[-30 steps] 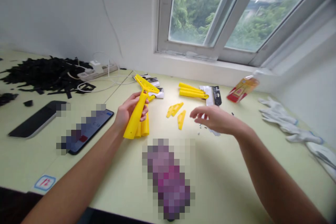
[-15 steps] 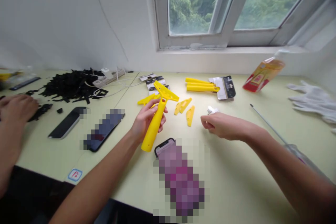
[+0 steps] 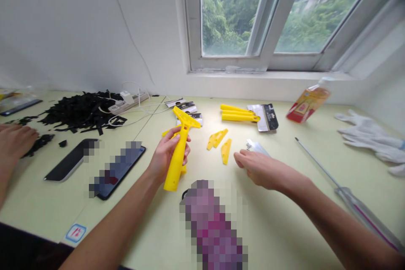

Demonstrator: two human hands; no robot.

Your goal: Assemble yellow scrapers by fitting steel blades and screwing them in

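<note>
Here, scraper: we see a yellow plastic scraper (image 3: 179,152) with a thick round handle and a flat, wide head at the top, held upright with its head leaning away from us.
Left hand: our left hand (image 3: 166,157) is wrapped around the handle, fingers closed on it, lifting it just above the counter (image 3: 284,228).
Right hand: our right hand (image 3: 262,169) lies low over the counter, fingers loosely curled with nothing in their grip that we can see; the two hands are well apart.
Near the right hand: a small silver packet (image 3: 257,147) sits just beyond the fingers, and three flat yellow pieces (image 3: 220,143) lie between the hands.
Further back: a bundle of yellow handles (image 3: 238,114) rests beside a black-and-white card (image 3: 268,117).
Right edge: a long screwdriver (image 3: 344,194) lies slantwise, with white gloves (image 3: 370,135) beyond it.
Left edge: two phones (image 3: 95,164) lie flat, a heap of black scraps (image 3: 79,109) behind them, and another person's hand (image 3: 14,143) at the border.
Open room: bare counter shows between the right arm and the screwdriver.
</note>
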